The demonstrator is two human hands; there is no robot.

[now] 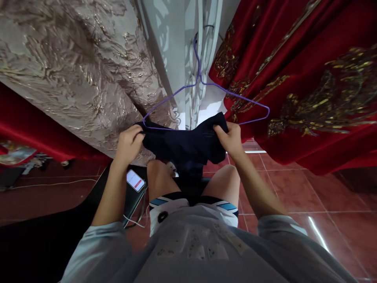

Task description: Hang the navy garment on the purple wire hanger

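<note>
A dark navy garment (184,143) is stretched between both hands in front of my knees. My left hand (129,142) grips its left edge, right at the left tip of a thin purple wire hanger (206,84). My right hand (231,137) grips the garment's right edge, just below the hanger's right arm. The hanger's hook goes up to a white ornate metal frame (196,59). The lower bar of the hanger lies along the garment's top edge; whether it runs inside the cloth I cannot tell.
A beige and gold embroidered curtain (76,67) hangs at the left, a red and gold embroidered cloth (309,82) at the right. A phone (135,180) with a lit screen and a white cable lies on a dark seat by my left knee. Red floor tiles (294,192) below.
</note>
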